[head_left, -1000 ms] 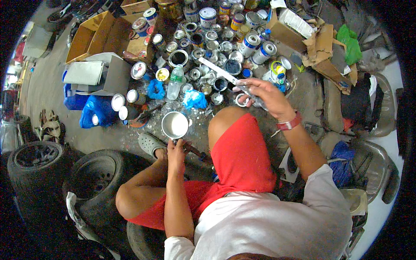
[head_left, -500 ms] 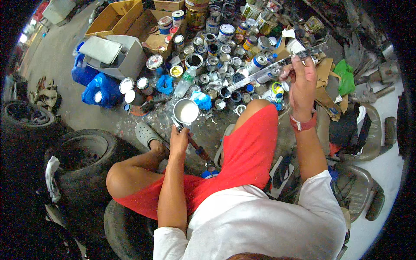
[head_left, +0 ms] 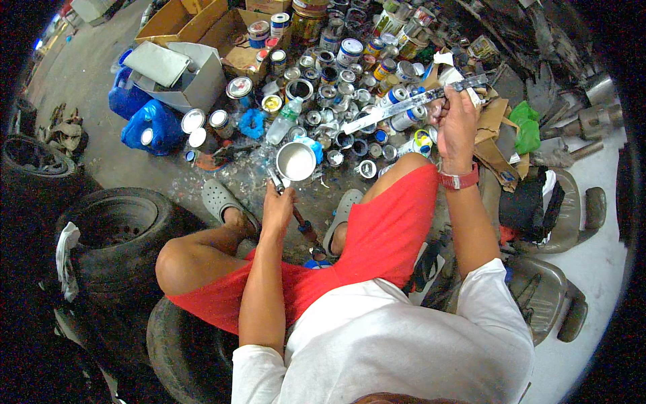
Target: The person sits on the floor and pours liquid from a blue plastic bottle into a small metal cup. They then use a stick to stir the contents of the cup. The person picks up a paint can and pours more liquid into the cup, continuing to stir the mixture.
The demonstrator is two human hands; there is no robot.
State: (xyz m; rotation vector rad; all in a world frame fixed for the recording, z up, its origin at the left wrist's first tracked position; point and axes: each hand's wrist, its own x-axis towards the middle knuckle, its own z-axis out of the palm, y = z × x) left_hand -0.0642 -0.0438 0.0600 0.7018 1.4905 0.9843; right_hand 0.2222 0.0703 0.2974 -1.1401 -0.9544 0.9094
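My left hand [head_left: 278, 203] is closed around the handle of a metal cup [head_left: 296, 176] of creamy white liquid, held out above the floor. Whether that handle is part of the cup or a separate clamping tool, I cannot tell. Raised at the right, my right hand [head_left: 457, 128] pinches a long, flat, ruler-like stick [head_left: 397, 108]. Dark stains mark its upper end; the pale lower end points down and left, apart from the cup. Behind the cup lie a blue plastic bag [head_left: 309, 144] and a clear plastic bottle [head_left: 285, 121].
Many paint cans [head_left: 350, 51] crowd the floor ahead. Cardboard boxes [head_left: 182, 20] and a blue bag [head_left: 153, 128] stand at the left, near tyres [head_left: 124, 225]. A green bag [head_left: 525, 125] lies on cardboard at the right, and grey chairs [head_left: 538, 283] stand beside me.
My right hand has shifted slightly left and down with the stick, which slants less steeply. The cup sits slightly farther right and higher in view. Both hands keep their hold.
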